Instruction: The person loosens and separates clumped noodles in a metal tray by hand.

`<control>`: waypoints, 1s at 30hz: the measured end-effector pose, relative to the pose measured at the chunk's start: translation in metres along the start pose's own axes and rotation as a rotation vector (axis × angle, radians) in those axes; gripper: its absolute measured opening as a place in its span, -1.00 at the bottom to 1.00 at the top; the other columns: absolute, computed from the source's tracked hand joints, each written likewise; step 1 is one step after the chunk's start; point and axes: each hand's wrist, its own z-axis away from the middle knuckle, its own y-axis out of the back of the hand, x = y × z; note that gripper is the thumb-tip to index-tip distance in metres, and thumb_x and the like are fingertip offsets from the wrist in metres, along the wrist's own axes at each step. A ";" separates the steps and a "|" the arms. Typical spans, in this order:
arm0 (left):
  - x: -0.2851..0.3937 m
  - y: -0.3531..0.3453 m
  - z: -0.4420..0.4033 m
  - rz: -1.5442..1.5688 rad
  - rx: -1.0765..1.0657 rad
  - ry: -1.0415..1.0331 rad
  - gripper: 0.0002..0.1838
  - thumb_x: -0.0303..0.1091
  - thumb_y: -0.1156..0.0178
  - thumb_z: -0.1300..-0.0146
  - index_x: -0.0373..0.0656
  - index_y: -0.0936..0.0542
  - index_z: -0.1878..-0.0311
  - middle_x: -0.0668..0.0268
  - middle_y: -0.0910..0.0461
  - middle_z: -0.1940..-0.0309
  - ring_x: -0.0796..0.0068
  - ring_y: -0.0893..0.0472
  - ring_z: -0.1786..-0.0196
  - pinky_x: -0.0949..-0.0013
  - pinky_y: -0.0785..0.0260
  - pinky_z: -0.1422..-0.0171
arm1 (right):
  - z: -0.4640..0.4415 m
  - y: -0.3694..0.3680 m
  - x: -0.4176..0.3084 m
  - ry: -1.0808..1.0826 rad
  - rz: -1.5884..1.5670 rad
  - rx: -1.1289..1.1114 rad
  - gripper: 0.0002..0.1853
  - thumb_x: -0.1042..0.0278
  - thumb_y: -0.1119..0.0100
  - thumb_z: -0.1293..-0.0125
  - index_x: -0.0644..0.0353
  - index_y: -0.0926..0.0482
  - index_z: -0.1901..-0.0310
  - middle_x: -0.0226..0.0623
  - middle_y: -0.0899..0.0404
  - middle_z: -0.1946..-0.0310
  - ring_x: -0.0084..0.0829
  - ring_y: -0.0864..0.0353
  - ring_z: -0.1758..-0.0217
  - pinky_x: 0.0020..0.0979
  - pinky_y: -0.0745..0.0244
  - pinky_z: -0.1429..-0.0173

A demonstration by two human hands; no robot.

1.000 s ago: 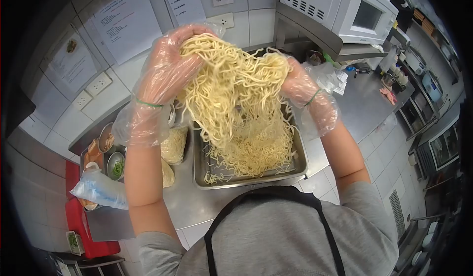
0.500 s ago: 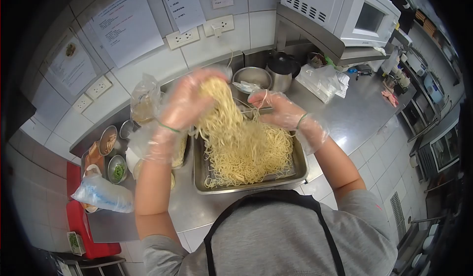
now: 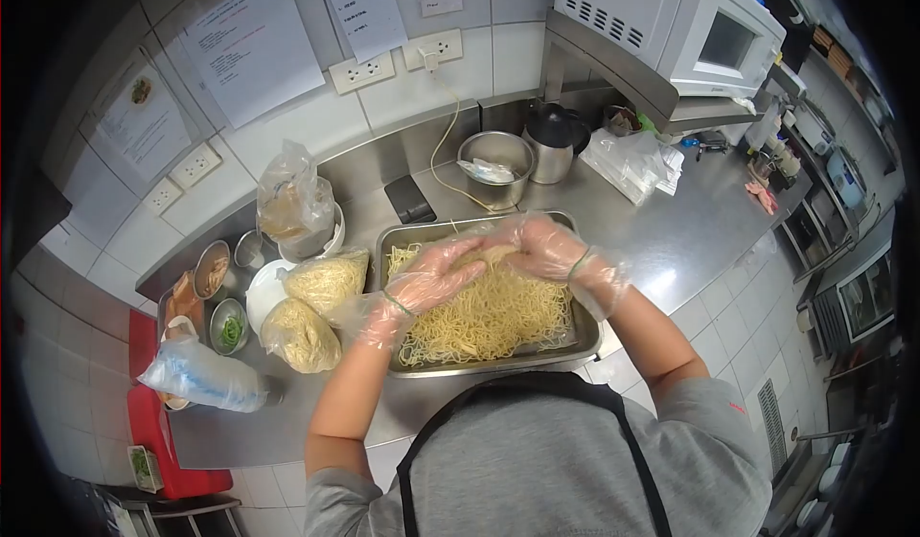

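Observation:
Yellow noodles (image 3: 489,319) fill most of a deep rectangular metal tray (image 3: 479,371) in front of me. My left hand (image 3: 436,278), in a clear plastic glove with a green band at the wrist, curves over the noodles from the left. Close against it at the far half of the tray, my right hand (image 3: 548,250) wears the same kind of glove and band. Both hands are closed round noodles between them, low in the tray; the fingertips are partly hidden.
Left of the tray lie bags of noodles (image 3: 302,334), a white plate (image 3: 267,289), a bowl of chopped greens (image 3: 229,328) and a filled plastic bag (image 3: 204,374). Behind stand a metal bowl (image 3: 495,159), a jug (image 3: 550,149) and a power cord (image 3: 439,154). A microwave (image 3: 719,44) sits upper right.
My left hand has come down and to the right, lowering a lifted bunch of noodles into the tray. My right hand has moved lower onto the noodles. The bags at left are uncovered.

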 end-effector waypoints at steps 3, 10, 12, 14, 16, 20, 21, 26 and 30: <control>-0.025 -0.016 -0.007 0.325 -0.157 0.174 -0.64 -0.25 -0.09 -0.46 -0.32 -0.52 -0.15 0.33 -0.62 0.08 0.69 -0.46 0.06 0.49 -0.36 -0.11 | -0.006 0.029 -0.019 0.102 -0.160 0.089 -0.64 0.57 -0.20 -0.12 0.20 -0.62 -0.01 -0.11 -0.65 0.10 -0.06 -0.61 -0.07 -0.21 -0.47 -0.19; -0.052 -0.059 0.012 0.909 0.127 0.290 -0.67 -0.25 -0.12 -0.43 -0.33 -0.56 -0.06 0.33 -0.63 0.25 0.61 -0.53 0.25 0.47 -0.42 0.11 | 0.012 -0.039 0.019 -0.124 0.101 0.366 -0.46 0.37 -0.25 -0.21 0.20 -0.43 -0.24 -0.02 -0.54 -0.10 -0.01 -0.48 -0.23 -0.16 -0.38 -0.32; -0.051 -0.070 0.020 1.031 0.233 0.369 -0.65 -0.23 -0.13 -0.42 -0.34 -0.55 -0.06 0.30 -0.64 0.28 0.56 -0.58 0.26 0.47 -0.45 0.12 | 0.023 -0.069 0.018 -0.319 0.097 0.303 -0.47 0.28 -0.24 -0.23 0.23 -0.44 -0.22 0.04 -0.55 -0.04 0.03 -0.48 -0.19 -0.13 -0.34 -0.34; -0.086 -0.079 0.031 0.668 0.161 0.581 -0.63 -0.22 -0.13 -0.41 -0.31 -0.51 -0.11 0.25 -0.65 0.24 0.51 -0.62 0.26 0.48 -0.49 0.19 | 0.032 -0.107 0.023 -0.328 0.203 0.192 -0.52 0.27 -0.25 -0.21 0.27 -0.48 -0.14 0.06 -0.58 0.02 0.04 -0.52 -0.13 -0.12 -0.39 -0.28; -0.093 -0.091 0.033 0.710 0.196 0.486 -0.65 -0.24 -0.10 -0.42 -0.31 -0.52 -0.11 0.30 -0.63 0.30 0.55 -0.59 0.31 0.51 -0.46 0.28 | 0.037 -0.128 0.040 -0.328 0.229 0.158 -0.57 0.28 -0.27 -0.19 0.30 -0.53 -0.06 0.09 -0.60 0.10 0.05 -0.55 -0.05 -0.12 -0.45 -0.21; -0.096 -0.055 0.054 0.656 0.461 0.656 -0.75 -0.27 -0.08 -0.43 -0.25 -0.58 0.02 0.31 -0.61 0.30 0.56 -0.58 0.32 0.47 -0.46 0.26 | 0.049 -0.119 0.071 -0.427 0.018 0.218 -0.68 0.31 -0.30 -0.20 0.31 -0.60 0.07 0.00 -0.65 0.24 -0.09 -0.63 0.12 -0.24 -0.55 -0.04; -0.107 -0.042 0.061 0.538 0.460 0.625 -0.73 -0.25 -0.09 -0.43 -0.25 -0.58 0.00 0.27 -0.61 0.33 0.49 -0.60 0.33 0.41 -0.47 0.25 | 0.051 -0.111 0.077 -0.484 -0.060 0.228 -0.71 0.32 -0.30 -0.22 0.30 -0.61 0.08 -0.05 -0.67 0.27 -0.16 -0.66 0.16 -0.29 -0.57 0.00; -0.077 -0.017 0.060 -0.419 0.640 0.232 -0.62 -0.12 -0.13 -0.40 -0.25 -0.56 -0.05 0.10 -0.62 0.27 0.22 -0.64 0.21 0.21 -0.49 0.10 | 0.048 -0.066 0.064 -0.647 -1.135 0.277 -0.81 0.48 -0.26 -0.28 0.15 -0.64 0.07 -0.46 -0.65 0.23 -0.61 -0.61 0.17 -0.51 -0.56 0.12; -0.033 -0.038 0.033 0.664 0.193 0.646 -0.53 -0.06 -0.17 -0.38 -0.31 -0.52 -0.08 0.14 -0.62 0.14 0.26 -0.62 0.09 0.25 -0.47 0.01 | 0.037 -0.070 0.017 -0.386 -1.072 0.211 -0.78 0.48 -0.24 -0.28 0.18 -0.63 0.04 -0.40 -0.67 0.17 -0.53 -0.63 0.16 -0.49 -0.57 0.07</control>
